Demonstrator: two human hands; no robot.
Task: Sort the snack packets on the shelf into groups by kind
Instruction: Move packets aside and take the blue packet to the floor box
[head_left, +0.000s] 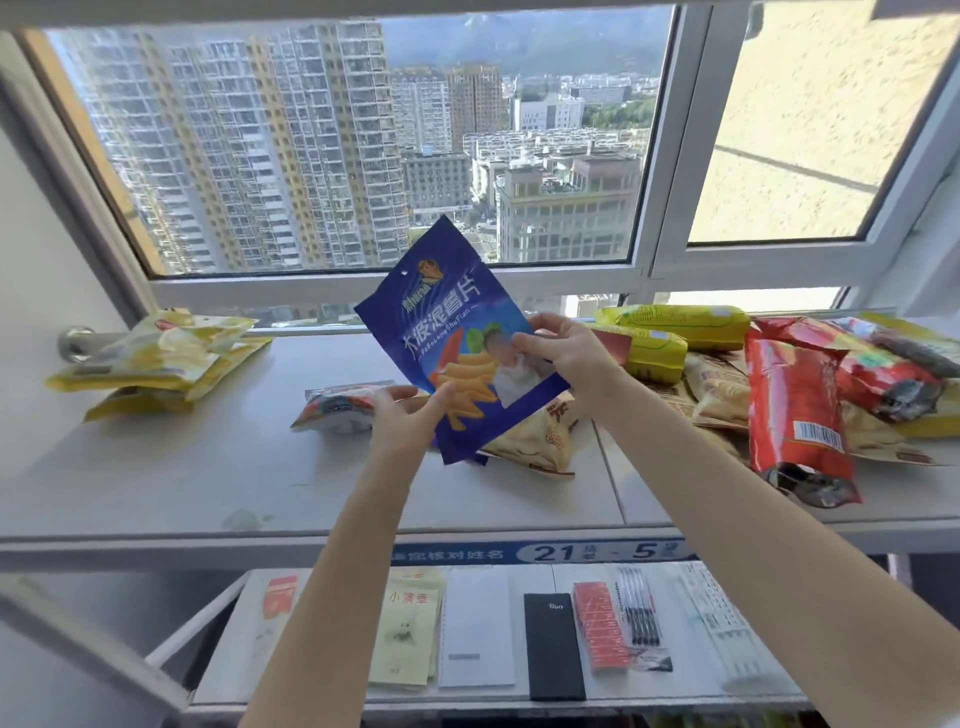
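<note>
Packet-wise, the blue packet (457, 332) was up in the air over the middle of the shelf (208, 467), held tilted with its long axis running from the near-right corner up to the far-left, front side facing the camera. Both hands had it: the left hand (410, 415) pinched the near bottom edge, thumb on the front, and the right hand (566, 358) gripped the right edge, fingers curled over it. So neither hand was free.

Where it goes next is the real question, I reckon. The yellow packets (161, 364) sat stacked at the far left, well apart from the hands. The unsorted heap (779, 384) of red, yellow and beige bags lay to the right, just beside the right hand. Directly under the blue one were a beige packet (535, 441) and a whitish packet (337, 410). No other blue pile showed, so it probably needs a fresh spot on the bare left-middle stretch, closer to the left hand.
</note>
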